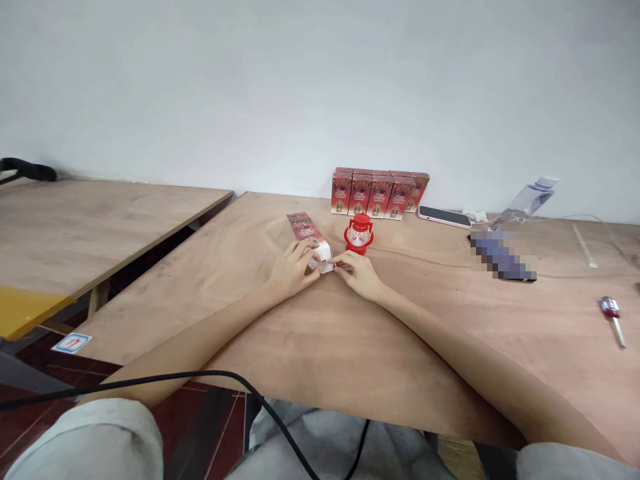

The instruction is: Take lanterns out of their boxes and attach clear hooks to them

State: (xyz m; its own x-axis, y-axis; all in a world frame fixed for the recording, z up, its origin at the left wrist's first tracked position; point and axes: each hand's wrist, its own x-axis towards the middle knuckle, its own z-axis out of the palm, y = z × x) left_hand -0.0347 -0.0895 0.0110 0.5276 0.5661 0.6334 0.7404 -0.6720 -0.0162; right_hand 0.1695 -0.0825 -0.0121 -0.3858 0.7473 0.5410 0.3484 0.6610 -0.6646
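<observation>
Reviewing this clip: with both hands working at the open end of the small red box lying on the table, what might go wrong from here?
1. The left hand and right hand pinch the white end flaps of the red box; thin card may crease or tear.
2. The red lantern stands right behind the right hand; a nudge might tip it.
3. The black cable crosses under the left forearm and may snag it.
</observation>
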